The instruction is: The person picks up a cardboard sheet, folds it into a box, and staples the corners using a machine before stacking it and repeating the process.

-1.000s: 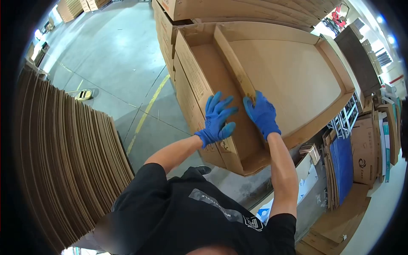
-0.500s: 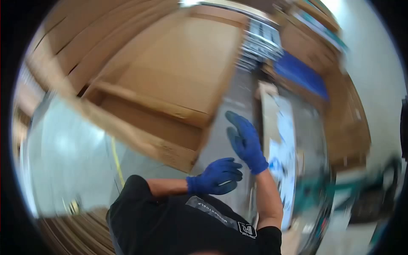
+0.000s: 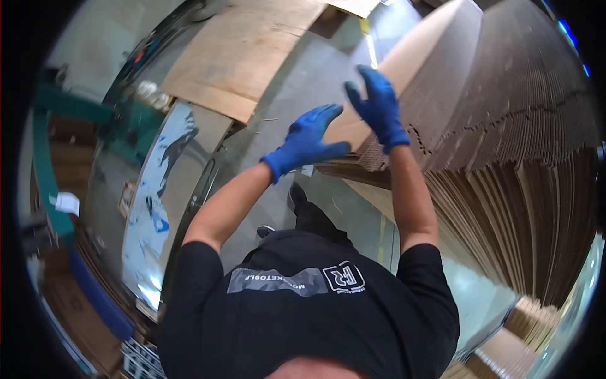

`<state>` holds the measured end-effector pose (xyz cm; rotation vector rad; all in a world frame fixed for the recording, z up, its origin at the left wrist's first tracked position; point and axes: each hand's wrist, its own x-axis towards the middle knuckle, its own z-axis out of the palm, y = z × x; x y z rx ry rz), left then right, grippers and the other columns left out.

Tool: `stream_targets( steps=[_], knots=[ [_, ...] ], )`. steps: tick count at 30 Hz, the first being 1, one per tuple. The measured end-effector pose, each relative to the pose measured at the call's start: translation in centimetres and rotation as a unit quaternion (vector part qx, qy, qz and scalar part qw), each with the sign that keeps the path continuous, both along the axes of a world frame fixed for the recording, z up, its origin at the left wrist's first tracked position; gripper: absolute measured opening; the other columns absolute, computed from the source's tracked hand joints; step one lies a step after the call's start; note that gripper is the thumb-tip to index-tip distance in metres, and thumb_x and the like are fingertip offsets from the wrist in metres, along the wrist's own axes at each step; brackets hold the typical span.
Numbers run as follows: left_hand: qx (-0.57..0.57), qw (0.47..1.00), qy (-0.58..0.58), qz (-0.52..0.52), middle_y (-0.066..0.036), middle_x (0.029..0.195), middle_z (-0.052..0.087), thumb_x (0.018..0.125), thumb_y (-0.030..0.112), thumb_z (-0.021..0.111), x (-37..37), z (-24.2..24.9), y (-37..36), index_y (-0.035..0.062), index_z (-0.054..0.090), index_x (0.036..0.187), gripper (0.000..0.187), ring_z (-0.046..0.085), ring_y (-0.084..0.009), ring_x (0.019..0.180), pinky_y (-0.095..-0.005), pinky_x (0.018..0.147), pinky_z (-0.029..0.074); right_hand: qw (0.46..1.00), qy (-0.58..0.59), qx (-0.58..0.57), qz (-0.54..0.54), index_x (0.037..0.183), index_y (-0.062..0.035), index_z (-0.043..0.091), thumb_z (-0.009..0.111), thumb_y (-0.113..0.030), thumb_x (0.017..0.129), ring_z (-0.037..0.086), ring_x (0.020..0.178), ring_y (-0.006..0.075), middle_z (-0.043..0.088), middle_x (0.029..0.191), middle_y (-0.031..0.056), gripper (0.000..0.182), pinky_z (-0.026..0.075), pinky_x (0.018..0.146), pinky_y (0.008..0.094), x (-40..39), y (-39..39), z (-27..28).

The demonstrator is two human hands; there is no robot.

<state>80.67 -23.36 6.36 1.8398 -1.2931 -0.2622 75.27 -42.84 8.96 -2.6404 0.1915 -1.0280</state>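
My left hand point(image 3: 306, 140), in a blue glove, reaches forward at the middle of the view, with thumb and fingers apart and nothing between them. To its right and slightly higher, my right hand point(image 3: 377, 106), gloved in blue too, has its thumb and fingers spread and holds nothing. It is nearest to the tall stacks of flat cardboard point(image 3: 467, 95), over whose left edge it appears. Whether it touches the cardboard, I cannot tell. The two hands are apart from each other.
A wooden board point(image 3: 243, 50) lies at the upper left. Below it runs a long table with a blue-and-white sheet point(image 3: 151, 202). A green metal frame point(image 3: 47, 164) stands at the far left. More cardboard point(image 3: 517, 221) is stacked on the right, and a yellow line point(image 3: 368, 41) marks the floor.
The view has turned: the open cardboard box is out of sight, and cardboard stacks now fill the right side. Both hands have moved up in the view and their fingers are spread.
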Motion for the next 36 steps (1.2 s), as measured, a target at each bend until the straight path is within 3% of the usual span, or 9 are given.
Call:
stream_targets(
  steps=[6, 11, 18, 20, 24, 27, 30, 32, 36],
  knots=[
    [0.25, 0.886, 0.36, -0.153, -0.023, 0.138, 0.044, 0.077, 0.054, 0.069, 1.6, -5.2, -10.4, -0.0025, 0.037, 0.138, 0.089, 0.04, -0.0313, 0.131, -0.035, 0.108, 0.032, 0.965, 0.154, -0.079, -0.196, 0.126, -0.0051, 0.055, 0.058, -0.041, 0.084, 0.043, 0.126, 0.0366, 0.049, 0.135, 0.0182, 0.055, 0.031, 0.106, 0.0463, -6.3, -7.1, -6.1],
    [0.272, 0.951, 0.145, -0.032, -0.022, 0.101, 0.066, 0.082, 0.052, 0.062, 3.7, -2.2, -8.5, 0.0004, 0.061, 0.115, 0.062, 0.065, -0.0317, 0.094, -0.0403, 0.082, 0.05, 0.957, 0.195, -0.021, -0.213, 0.127, -0.012, 0.056, 0.059, -0.043, 0.082, 0.039, 0.129, 0.0386, 0.045, 0.138, 0.0176, 0.055, 0.025, 0.11, 0.0485, -5.6, -6.0, -4.4],
    [0.228, 0.963, -0.142, -0.022, -0.021, 0.071, 0.061, 0.085, 0.034, 0.054, 7.6, -0.6, 3.5, 0.0065, 0.061, 0.068, 0.033, 0.061, -0.039, 0.068, -0.0479, 0.06, 0.047, 0.934, 0.282, -0.051, -0.213, 0.114, -0.0079, 0.063, 0.067, -0.045, 0.075, 0.044, 0.124, 0.0396, 0.049, 0.133, 0.0204, 0.054, 0.032, 0.104, 0.0507, -4.7, -7.1, -4.7],
    [0.293, 0.947, -0.128, 0.021, -0.019, 0.073, 0.061, 0.082, 0.029, 0.059, 7.8, 1.3, 12.0, 0.0069, 0.06, 0.073, 0.024, 0.06, -0.038, 0.066, -0.0475, 0.058, 0.046, 0.912, 0.354, 0.088, -0.187, 0.117, -0.0049, 0.06, 0.072, -0.046, 0.071, 0.045, 0.122, 0.0397, 0.05, 0.132, 0.0216, 0.063, 0.034, 0.101, 0.0522, -2.3, -6.6, -1.0],
    [0.305, 0.927, -0.09, 0.197, -0.016, 0.074, 0.063, 0.079, 0.024, 0.062, 5.4, 2.4, 31.0, 0.008, 0.062, 0.085, 0.017, 0.061, -0.0362, 0.066, -0.0462, 0.058, 0.047, 0.961, 0.153, -0.221, 0.065, 0.127, -0.006, 0.053, 0.076, -0.046, 0.065, 0.046, 0.121, 0.0397, 0.05, 0.131, 0.0216, 0.077, 0.036, 0.102, 0.0438, 8.2, 4.5, 2.3],
    [0.3, 0.893, 0.03, 0.333, -0.018, 0.086, 0.065, 0.08, 0.021, 0.063, 1.6, 3.6, 44.2, 0.0074, 0.066, 0.097, 0.022, 0.063, -0.0351, 0.08, -0.0446, 0.07, 0.049, 0.908, 0.235, -0.146, 0.314, 0.095, -0.0097, 0.064, 0.075, -0.048, 0.066, 0.058, 0.095, 0.0333, 0.063, 0.096, 0.0147, 0.049, 0.043, 0.084, 0.0439, 14.7, 16.6, -2.4],
    [0.187, 0.77, -0.119, 0.598, -0.014, 0.114, 0.062, 0.082, 0.027, 0.068, -4.2, -1.5, 56.0, 0.0077, 0.052, 0.129, 0.053, 0.06, -0.0323, 0.1, -0.0383, 0.084, 0.047, 0.899, 0.19, -0.099, 0.383, 0.065, -0.0114, 0.059, 0.074, -0.049, 0.068, 0.058, 0.064, 0.0311, 0.057, 0.066, 0.0105, 0.041, 0.044, 0.06, 0.0432, 14.9, 28.5, -5.2],
    [0.015, 0.635, 0.064, 0.77, -0.006, 0.128, 0.054, 0.086, 0.035, 0.065, -8.1, -7.7, 61.5, 0.0107, 0.043, 0.138, 0.061, 0.054, -0.0275, 0.111, -0.0371, 0.088, 0.046, 0.896, 0.206, -0.108, 0.378, 0.066, -0.0109, 0.06, 0.077, -0.044, 0.066, 0.057, 0.063, 0.0294, 0.058, 0.065, 0.0091, 0.037, 0.044, 0.059, 0.0426, 14.2, 32.9, -4.6],
    [-0.185, 0.539, 0.456, 0.683, -0.002, 0.14, 0.04, 0.087, 0.046, 0.062, -10.7, -19.5, 65.4, 0.0168, 0.032, 0.146, 0.072, 0.042, -0.0215, 0.124, -0.0384, 0.095, 0.042, 0.878, 0.246, -0.12, 0.393, 0.07, -0.0106, 0.064, 0.076, -0.046, 0.067, 0.062, 0.068, 0.0289, 0.063, 0.071, 0.0099, 0.038, 0.048, 0.064, 0.0398, 12.4, 34.7, -5.0]
  ],
)
